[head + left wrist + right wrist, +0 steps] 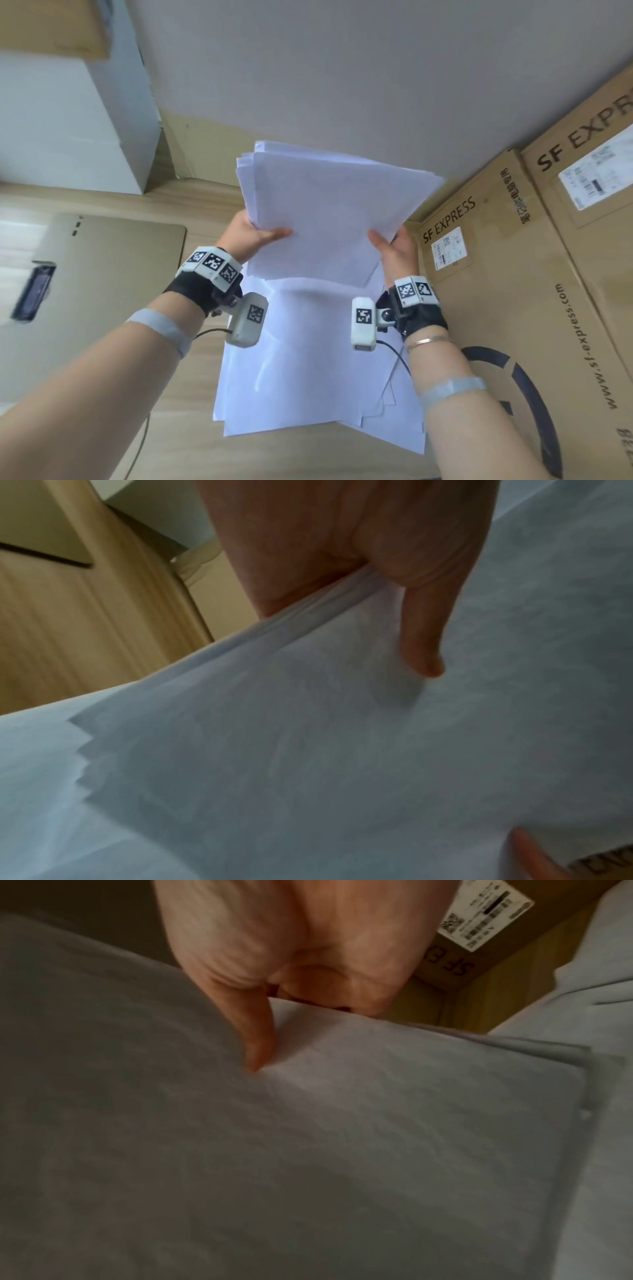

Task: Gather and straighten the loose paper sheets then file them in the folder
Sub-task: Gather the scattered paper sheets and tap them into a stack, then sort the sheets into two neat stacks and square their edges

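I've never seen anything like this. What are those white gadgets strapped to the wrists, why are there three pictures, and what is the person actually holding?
No robot here: a person works with bare hands. The white gadgets are small cameras strapped to each wrist; a third camera sits on the head. The big picture is the head view, and the two close-ups look along each hand. The left hand and right hand both grip a stack of paper, thumbs on top, lifted above the wooden desk. Its edges are not yet even. More loose sheets lie on the desk below. Cardboard boxes stand to the right and a laptop lies to the left.
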### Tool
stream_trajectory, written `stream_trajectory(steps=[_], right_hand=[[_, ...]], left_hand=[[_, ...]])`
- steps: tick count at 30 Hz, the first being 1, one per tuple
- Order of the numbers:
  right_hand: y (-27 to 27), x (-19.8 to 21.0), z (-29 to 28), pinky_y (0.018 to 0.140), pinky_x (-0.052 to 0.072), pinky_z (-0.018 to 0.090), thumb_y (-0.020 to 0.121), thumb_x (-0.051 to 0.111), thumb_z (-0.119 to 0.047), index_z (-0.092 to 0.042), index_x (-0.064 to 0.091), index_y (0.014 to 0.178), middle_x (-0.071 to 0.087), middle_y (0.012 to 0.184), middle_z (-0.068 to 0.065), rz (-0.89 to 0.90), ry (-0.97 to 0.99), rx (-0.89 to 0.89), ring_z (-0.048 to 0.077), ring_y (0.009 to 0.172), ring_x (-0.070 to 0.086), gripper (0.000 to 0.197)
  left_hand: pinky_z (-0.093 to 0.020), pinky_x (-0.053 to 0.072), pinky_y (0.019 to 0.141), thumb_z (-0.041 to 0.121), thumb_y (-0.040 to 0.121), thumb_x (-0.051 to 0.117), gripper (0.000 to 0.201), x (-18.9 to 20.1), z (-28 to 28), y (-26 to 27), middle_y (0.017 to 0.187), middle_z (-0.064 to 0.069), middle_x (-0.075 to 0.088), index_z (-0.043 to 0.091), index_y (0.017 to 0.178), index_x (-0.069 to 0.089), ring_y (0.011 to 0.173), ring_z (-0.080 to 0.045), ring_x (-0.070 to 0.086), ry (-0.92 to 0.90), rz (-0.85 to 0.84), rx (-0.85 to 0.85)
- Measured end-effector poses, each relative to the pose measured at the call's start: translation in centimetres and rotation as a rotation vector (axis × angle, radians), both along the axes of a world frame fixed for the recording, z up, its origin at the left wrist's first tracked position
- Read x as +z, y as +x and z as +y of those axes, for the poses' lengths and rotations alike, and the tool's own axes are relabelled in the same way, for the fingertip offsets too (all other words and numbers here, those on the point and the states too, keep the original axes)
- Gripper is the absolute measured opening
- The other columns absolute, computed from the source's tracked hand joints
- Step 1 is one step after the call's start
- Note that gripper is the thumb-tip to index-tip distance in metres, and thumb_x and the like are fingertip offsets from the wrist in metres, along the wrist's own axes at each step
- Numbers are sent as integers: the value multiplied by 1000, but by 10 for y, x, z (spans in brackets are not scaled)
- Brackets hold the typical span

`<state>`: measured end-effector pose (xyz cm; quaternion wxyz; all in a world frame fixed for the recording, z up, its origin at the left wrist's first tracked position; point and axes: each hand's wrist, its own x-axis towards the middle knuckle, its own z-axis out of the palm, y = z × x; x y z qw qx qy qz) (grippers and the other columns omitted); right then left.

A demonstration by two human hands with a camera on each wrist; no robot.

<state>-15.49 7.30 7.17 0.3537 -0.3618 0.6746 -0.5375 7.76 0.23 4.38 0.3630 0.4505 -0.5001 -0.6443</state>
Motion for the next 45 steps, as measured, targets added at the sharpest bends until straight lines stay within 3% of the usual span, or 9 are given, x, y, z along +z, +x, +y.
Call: stream_trajectory(steps=[3, 7, 13, 18, 22, 28, 32, 37, 45], right_hand=[[4, 13, 5, 88, 50, 31, 78, 68, 3, -18, 61, 86, 66, 92, -2, -76, -3, 30, 20, 88, 63, 24], [16, 3, 11, 83, 49, 22, 68, 75, 2, -23, 64, 83, 67, 92, -6, -58, 33, 82, 5, 82, 63, 31], [35, -18, 9, 66, 50, 13, 73, 76, -2, -14, 61, 79, 65, 85, -1, -51, 183, -23, 13, 74, 60, 21], [31, -24, 8, 69, 55, 19, 73, 74, 2, -21, 64, 78, 71, 69, -15, -167, 68, -75, -2, 66, 66, 25], [37, -35, 17, 81, 51, 24, 73, 74, 4, -23, 58, 76, 65, 88, 0, -142, 196, 12, 8, 75, 61, 32], [30, -51, 17, 73, 48, 24, 72, 77, -4, -12, 64, 86, 65, 85, 1, -148, 279, -48, 13, 79, 62, 22], [38, -76, 22, 84, 47, 30, 47, 88, -43, -1, 57, 114, 66, 103, 7, -115, 400, -20, 24, 102, 63, 85], [34, -67, 16, 68, 44, 23, 76, 75, -12, -15, 59, 67, 62, 72, -2, 14, 409, 39, 20, 76, 59, 19], [2, -114, 31, 97, 41, 28, 87, 62, -24, -12, 58, 120, 58, 124, 10, 346, 682, 181, 25, 116, 55, 36]], left_hand=[[-21, 55, 81, 6, 62, 78, 40, 15, -2, 2, 92, 11, 70, 27, 93, 63, 82, -3, 68, -58, 56, -1], [-15, 54, 74, 15, 53, 81, 48, 12, -6, 10, 87, 11, 69, 24, 96, 61, 73, 4, 65, -63, 35, -32], [-37, 49, 92, -4, 73, 72, 34, -20, 1, 8, 85, 6, 64, 26, 81, 59, 85, -18, 61, 7, -125, 4], [-14, 56, 70, 0, 64, 79, 37, -24, 6, 15, 72, 19, 74, 24, 88, 63, 73, 4, 69, 34, 18, 48], [-30, 49, 85, 3, 66, 78, 32, -37, 9, 18, 88, 4, 68, 14, 92, 64, 98, -20, 63, 102, -163, -35], [-38, 49, 92, -2, 77, 69, 23, -47, 10, 16, 80, 6, 70, 19, 82, 64, 83, -13, 66, 55, -296, -39], [-30, 42, 87, 5, 83, 65, 26, -54, 17, 12, 102, -6, 61, 5, 109, 63, 98, -21, 57, 90, -377, -74], [-27, 41, 81, 8, 86, 62, 28, -50, 7, 6, 100, -8, 61, -2, 112, 63, 92, -20, 56, 91, -425, -63], [-36, 47, 79, 12, 86, 62, 31, -95, 17, 29, 105, -29, 67, -11, 106, 64, 86, -28, 60, 281, -686, -63]])
